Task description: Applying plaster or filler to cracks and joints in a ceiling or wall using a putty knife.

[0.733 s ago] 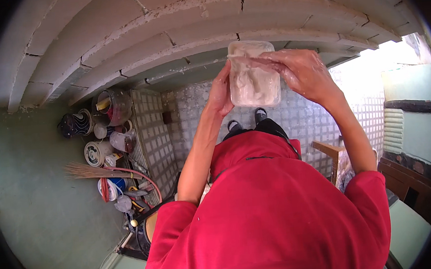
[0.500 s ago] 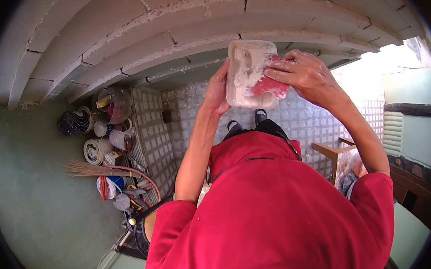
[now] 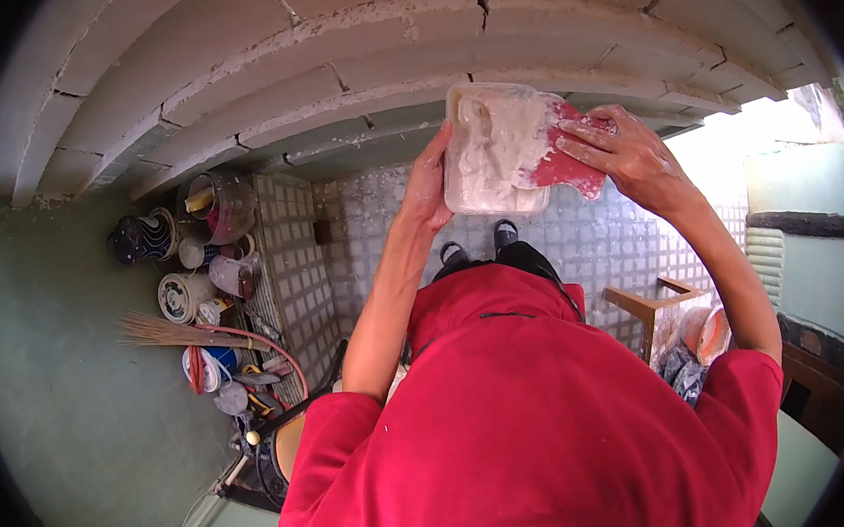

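Observation:
My left hand (image 3: 428,177) grips a clear plastic tub (image 3: 467,202) by its left side. White, creamy paste (image 3: 501,131) lies thick inside the tub. In my right hand (image 3: 634,151) is a flat red scraper (image 3: 572,167), its left edge coated with the white paste. The scraper's pasty edge is over the right side of the tub; whether it touches the rim I cannot tell. Smears of white mark the fingers of my right hand.
Cracked pale beams or panels (image 3: 358,48) run across the top. Buckets (image 3: 186,298), a twig broom (image 3: 182,332) and a pink hose (image 3: 286,351) stand along the left wall. A wooden frame (image 3: 640,302) is at the right. Below lies a tiled floor (image 3: 362,238).
My right hand has drawn the red scraper rightward, from inside the tub to its right edge. The tub has stayed nearly in place in my left hand.

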`<action>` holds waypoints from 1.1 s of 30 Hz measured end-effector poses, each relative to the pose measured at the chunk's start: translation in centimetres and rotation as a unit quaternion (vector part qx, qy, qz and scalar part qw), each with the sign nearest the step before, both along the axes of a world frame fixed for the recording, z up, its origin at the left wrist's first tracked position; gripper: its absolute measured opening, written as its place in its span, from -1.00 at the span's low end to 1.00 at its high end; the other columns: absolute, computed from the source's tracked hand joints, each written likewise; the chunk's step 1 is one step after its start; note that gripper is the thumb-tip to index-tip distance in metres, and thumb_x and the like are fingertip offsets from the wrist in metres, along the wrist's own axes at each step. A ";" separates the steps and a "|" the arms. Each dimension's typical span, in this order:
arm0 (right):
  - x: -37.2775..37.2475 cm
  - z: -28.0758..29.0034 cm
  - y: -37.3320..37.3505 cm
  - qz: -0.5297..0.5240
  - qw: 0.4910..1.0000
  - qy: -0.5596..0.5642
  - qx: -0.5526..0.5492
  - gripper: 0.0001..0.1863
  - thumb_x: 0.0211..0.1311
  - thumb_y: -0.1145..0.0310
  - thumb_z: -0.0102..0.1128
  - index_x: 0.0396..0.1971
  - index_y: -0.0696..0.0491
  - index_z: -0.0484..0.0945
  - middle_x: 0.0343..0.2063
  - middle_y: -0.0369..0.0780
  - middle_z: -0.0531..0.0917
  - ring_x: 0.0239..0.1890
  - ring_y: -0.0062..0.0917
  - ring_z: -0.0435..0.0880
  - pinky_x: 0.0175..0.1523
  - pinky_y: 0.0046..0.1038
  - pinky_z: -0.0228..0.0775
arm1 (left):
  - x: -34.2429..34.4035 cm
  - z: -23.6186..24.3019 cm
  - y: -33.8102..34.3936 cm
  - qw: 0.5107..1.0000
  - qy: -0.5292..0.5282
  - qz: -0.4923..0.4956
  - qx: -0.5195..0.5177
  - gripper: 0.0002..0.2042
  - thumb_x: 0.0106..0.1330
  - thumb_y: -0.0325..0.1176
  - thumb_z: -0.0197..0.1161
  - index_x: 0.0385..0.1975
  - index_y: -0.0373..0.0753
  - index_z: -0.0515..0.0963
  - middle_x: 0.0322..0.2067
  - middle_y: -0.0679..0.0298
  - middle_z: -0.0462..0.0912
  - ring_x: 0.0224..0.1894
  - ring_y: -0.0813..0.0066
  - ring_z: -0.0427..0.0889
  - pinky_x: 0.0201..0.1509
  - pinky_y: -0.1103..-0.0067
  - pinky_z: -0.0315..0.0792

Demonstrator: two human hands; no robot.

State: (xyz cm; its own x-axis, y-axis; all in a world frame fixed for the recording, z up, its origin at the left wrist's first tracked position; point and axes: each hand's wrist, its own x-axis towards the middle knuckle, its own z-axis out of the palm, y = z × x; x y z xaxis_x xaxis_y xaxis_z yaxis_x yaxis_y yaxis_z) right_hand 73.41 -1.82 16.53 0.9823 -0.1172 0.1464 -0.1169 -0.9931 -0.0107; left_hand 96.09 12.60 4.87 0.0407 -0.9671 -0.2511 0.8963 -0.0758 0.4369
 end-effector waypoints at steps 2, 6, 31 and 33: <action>-0.1 0.2 0.3 -0.008 1.000 0.004 -0.006 -0.52 0.01 0.57 0.15 0.01 -0.03 0.59 0.02 -0.26 0.62 0.06 -0.23 0.50 0.10 -0.26 0.45 | -0.1 0.1 -0.1 1.000 -0.002 0.004 0.001 -0.47 0.49 -0.03 -0.11 0.25 -0.33 0.25 0.13 0.06 0.47 0.12 0.23 0.54 0.19 0.31 0.49; 0.2 1.3 0.3 -0.003 1.000 -0.005 -0.017 -0.51 -0.01 0.59 0.18 0.01 0.00 0.59 0.04 -0.25 0.62 0.05 -0.21 0.50 0.09 -0.27 0.46 | 0.2 -0.1 -0.2 1.000 0.006 0.001 -0.002 -0.48 0.48 -0.02 -0.09 0.23 -0.32 0.28 0.12 0.07 0.48 0.11 0.25 0.55 0.19 0.31 0.49; 1.4 2.8 -1.2 0.054 0.998 -0.026 0.003 -0.47 -0.05 0.52 0.26 0.03 -0.11 0.60 0.05 -0.30 0.62 0.04 -0.20 0.52 0.09 -0.29 0.50 | 1.4 1.3 -0.7 0.999 -0.018 -0.017 0.026 -0.52 0.49 -0.07 -0.11 0.19 -0.33 0.32 0.01 0.10 0.56 -0.02 0.30 0.64 0.08 0.38 0.56; 1.8 2.8 -1.3 0.057 0.998 -0.023 0.010 -0.47 -0.05 0.52 0.26 0.03 -0.12 0.59 0.04 -0.31 0.63 0.05 -0.21 0.52 0.10 -0.29 0.50 | 1.3 1.4 -1.0 0.999 -0.012 -0.016 0.026 -0.52 0.49 -0.06 -0.11 0.20 -0.33 0.32 0.02 0.09 0.56 -0.01 0.30 0.63 0.09 0.38 0.56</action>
